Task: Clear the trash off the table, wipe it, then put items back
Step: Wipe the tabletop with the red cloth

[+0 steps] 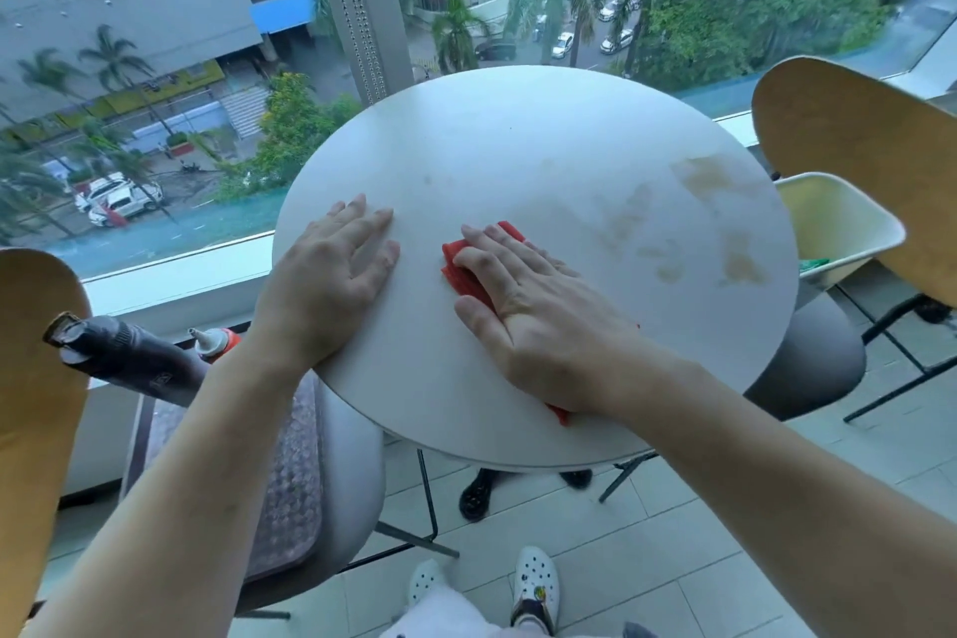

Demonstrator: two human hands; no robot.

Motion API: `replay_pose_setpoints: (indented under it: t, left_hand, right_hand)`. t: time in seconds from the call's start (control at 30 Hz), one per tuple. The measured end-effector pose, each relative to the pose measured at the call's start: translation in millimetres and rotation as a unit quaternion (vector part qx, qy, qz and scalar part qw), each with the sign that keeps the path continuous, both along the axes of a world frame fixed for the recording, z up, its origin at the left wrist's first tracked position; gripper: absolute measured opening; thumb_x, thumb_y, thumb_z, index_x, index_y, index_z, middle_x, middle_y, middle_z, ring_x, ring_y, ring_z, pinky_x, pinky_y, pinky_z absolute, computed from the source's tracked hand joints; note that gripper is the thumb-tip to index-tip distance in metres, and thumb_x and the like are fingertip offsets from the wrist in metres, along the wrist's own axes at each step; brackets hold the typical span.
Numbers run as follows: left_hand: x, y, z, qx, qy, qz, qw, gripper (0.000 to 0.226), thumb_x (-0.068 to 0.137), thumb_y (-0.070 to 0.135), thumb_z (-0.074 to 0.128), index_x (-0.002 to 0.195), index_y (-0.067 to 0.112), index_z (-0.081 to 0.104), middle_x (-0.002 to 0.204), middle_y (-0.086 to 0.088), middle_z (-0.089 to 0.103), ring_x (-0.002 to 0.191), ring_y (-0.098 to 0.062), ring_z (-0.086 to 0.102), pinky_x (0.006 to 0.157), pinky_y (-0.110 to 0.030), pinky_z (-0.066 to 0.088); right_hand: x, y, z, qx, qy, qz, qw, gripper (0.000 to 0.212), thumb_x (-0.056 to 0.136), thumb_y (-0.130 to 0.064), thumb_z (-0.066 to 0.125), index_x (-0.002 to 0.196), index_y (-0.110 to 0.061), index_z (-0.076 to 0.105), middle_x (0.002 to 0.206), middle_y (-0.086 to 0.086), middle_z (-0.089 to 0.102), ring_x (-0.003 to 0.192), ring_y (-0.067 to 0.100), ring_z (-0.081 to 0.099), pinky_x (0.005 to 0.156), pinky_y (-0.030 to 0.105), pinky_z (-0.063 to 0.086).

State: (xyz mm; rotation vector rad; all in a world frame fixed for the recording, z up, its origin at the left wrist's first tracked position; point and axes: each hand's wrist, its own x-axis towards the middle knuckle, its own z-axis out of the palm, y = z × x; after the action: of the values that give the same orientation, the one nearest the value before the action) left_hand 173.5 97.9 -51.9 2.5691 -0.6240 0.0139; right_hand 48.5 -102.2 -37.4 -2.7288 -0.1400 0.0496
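A round white table (518, 140) fills the middle of the head view. Brownish stains (714, 223) mark its right side. My left hand (331, 269) lies flat and spread on the table's left edge, holding nothing. My right hand (538, 316) presses flat on a red cloth (461, 264) near the table's front centre; the cloth shows past my fingertips and under my wrist, and most of it is hidden by the hand.
A chair on the left (331, 471) holds a patterned mat (290, 471), a dark bottle (129, 358) and a red-capped squeeze bottle (217, 342). A white bin (839, 218) sits on the right chair (859, 145). A window (155, 67) lies directly beyond the table.
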Motion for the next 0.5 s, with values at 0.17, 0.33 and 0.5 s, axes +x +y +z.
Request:
replay_pose_setpoints:
  t: [0.17, 0.33, 0.5]
  left_hand:
    - [-0.9, -0.3, 0.9, 0.000, -0.001, -0.003, 1.000, 0.047, 0.102, 0.041, 0.053, 0.148, 0.031, 0.051, 0.162, 0.003, 0.035, 0.152, -0.011, 0.025, 0.124, -0.031, 0.016]
    - [0.1, 0.1, -1.9, -0.001, -0.004, -0.004, 1.000, 0.048, 0.102, 0.041, 0.052, 0.148, 0.031, 0.050, 0.163, 0.003, 0.034, 0.153, -0.012, 0.023, 0.123, -0.030, 0.015]
    - [3.8, 1.6, -5.6, 0.002, -0.005, -0.008, 1.000, 0.049, 0.102, 0.041, 0.051, 0.150, 0.030, 0.048, 0.164, 0.003, 0.032, 0.153, -0.011, 0.021, 0.123, -0.030, 0.015]
  right_hand:
    - [-30.2, -13.7, -1.7, -0.039, 0.014, -0.033, 0.999, 0.063, 0.103, -0.055, 0.014, 0.161, -0.033, 0.000, 0.166, -0.019, -0.012, 0.148, -0.006, -0.018, 0.123, 0.024, -0.009]
    - [-32.7, -25.4, -3.5, -0.063, 0.020, -0.086, 0.994, 0.067, 0.100, -0.059, 0.007, 0.160, -0.033, -0.006, 0.164, -0.020, -0.017, 0.147, -0.007, -0.021, 0.123, 0.025, -0.009]
    - [-16.3, -39.1, -1.9, -0.065, 0.027, -0.138, 0.988, 0.067, 0.101, -0.058, 0.009, 0.161, -0.031, -0.003, 0.166, -0.018, -0.013, 0.148, -0.006, -0.017, 0.122, 0.023, -0.010]
